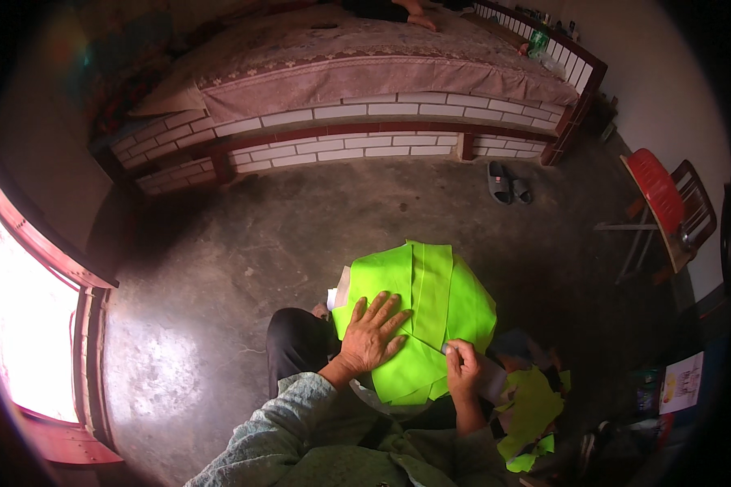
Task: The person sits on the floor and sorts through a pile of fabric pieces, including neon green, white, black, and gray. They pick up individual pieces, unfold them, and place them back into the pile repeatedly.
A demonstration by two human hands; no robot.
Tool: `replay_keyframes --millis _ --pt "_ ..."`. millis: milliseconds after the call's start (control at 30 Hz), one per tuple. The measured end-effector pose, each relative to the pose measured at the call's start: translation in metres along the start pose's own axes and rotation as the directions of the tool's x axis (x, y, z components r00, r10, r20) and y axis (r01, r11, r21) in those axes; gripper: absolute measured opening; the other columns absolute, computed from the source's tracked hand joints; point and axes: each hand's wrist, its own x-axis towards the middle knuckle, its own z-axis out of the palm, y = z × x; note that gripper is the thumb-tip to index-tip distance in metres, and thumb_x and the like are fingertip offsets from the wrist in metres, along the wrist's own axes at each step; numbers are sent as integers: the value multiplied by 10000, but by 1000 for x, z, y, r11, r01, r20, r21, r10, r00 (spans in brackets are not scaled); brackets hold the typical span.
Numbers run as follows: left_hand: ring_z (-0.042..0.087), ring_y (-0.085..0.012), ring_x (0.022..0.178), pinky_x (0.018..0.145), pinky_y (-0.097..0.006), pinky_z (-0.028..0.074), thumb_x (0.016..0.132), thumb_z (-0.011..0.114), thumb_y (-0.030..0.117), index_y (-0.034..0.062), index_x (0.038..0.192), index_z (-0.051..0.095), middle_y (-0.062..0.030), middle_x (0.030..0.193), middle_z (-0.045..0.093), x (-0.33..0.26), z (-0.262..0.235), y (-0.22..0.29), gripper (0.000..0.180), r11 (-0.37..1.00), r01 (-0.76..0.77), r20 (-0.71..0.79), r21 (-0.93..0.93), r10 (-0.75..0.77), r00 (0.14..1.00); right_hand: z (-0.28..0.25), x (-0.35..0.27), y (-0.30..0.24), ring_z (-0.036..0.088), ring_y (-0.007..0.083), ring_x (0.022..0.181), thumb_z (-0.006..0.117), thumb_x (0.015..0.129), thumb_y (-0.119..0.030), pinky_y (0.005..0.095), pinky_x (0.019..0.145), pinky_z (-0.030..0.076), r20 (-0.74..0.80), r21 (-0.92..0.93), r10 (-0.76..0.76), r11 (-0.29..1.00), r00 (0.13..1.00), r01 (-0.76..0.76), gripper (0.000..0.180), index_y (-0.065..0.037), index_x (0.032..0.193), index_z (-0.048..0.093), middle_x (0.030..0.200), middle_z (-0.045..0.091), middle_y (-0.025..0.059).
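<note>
Layered neon yellow-green cloth panels (432, 302), liable to slip if pressure eases: left hand (370, 334) spread flat atop, right hand (464, 372) curled at edge, grip unclear.

The yellow-green cloth (429, 304) looks thin, smooth and matt; the sleeve (288, 418) is rough, fuzzy fabric. The floor (300, 231) resembles worn concrete, slightly shiny; the slippers (499, 185) look matt and rubbery.
</note>
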Motion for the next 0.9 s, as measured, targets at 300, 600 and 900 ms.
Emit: replay_keyframes --millis 300,600,900 --pt "328 -322 1368 1085 -562 241 853 565 395 202 1351 492 -111 1445 404 -1 3 0 539 1000 -7 -35 -20 6 999 1 2 -5 523 70 707 600 906 -58 217 666 438 -6 -30 -28 999 1000 28 107 -3 997 607 808 600 12" --pt "345 -331 1356 1080 -556 265 857 601 389 167 1319 527 -117 1429 419 4 -3 -7 518 991 -37 -8 -125 36 999 0 -2 -8 574 113 704 614 911 -101 257 656 473 -18 -67 0 998 1000 -1 121 -26 1005 629 798 624 48" --pt "501 -343 1196 990 -426 420 774 748 180 72 1192 614 -155 1340 519 52 -31 32 452 986 -141 -147 -85 127 981 -6 10 -16 605 226 583 654 831 -46 331 555 471 -22 -86 -141 987 990 139 118 -63 945 629 677 609 100"
